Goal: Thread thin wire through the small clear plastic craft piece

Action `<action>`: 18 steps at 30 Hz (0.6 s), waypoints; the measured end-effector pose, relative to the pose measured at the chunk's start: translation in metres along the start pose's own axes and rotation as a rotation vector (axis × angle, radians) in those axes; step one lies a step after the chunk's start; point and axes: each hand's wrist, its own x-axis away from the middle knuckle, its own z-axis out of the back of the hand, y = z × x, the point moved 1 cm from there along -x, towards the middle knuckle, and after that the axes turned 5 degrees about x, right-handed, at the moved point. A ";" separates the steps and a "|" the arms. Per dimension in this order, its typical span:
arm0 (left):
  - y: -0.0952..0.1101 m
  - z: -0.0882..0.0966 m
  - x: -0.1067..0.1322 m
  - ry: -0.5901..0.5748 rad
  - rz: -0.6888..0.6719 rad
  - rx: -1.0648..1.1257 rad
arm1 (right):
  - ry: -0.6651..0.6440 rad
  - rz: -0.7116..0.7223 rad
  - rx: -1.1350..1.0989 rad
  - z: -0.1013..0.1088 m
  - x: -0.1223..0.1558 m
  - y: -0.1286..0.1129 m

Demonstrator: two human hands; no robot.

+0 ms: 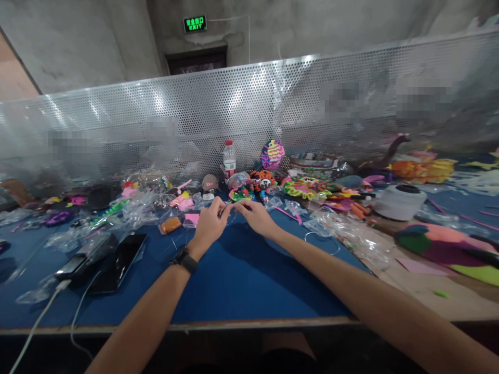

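Both my arms reach out over a blue mat (234,275) on the table. My left hand (210,223), with a dark watch on its wrist, and my right hand (255,215) meet at the fingertips. Both are pinched on a small thin thing (231,208) held between them, too small to name. Just beyond the hands lie colourful craft figures (263,182) and clear plastic bags (140,205).
A phone and a black tablet (113,262) with white cables lie at the left. A water bottle (229,158) stands at the back against a perforated metal screen (249,114). A white roll (397,201) and coloured foam sheets (440,246) are on the right.
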 end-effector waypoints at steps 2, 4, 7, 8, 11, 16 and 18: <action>0.000 0.000 0.000 0.001 -0.003 -0.002 | 0.001 -0.046 -0.050 0.000 0.000 -0.001; -0.001 0.000 -0.001 0.024 0.015 0.040 | -0.012 -0.148 -0.176 -0.001 0.001 -0.003; -0.003 0.000 -0.003 0.085 0.108 0.206 | -0.036 -0.325 -0.445 -0.003 0.003 -0.008; -0.005 0.000 -0.004 0.101 0.149 0.269 | -0.051 -0.367 -0.540 -0.003 0.003 -0.011; -0.008 0.000 -0.008 0.110 0.264 0.427 | -0.156 -0.411 -0.771 -0.001 0.005 -0.019; -0.012 -0.001 -0.010 0.100 0.365 0.545 | -0.288 -0.357 -0.865 0.004 0.006 -0.025; -0.011 0.000 -0.009 0.114 0.322 0.484 | -0.244 -0.311 -0.759 0.003 0.005 -0.023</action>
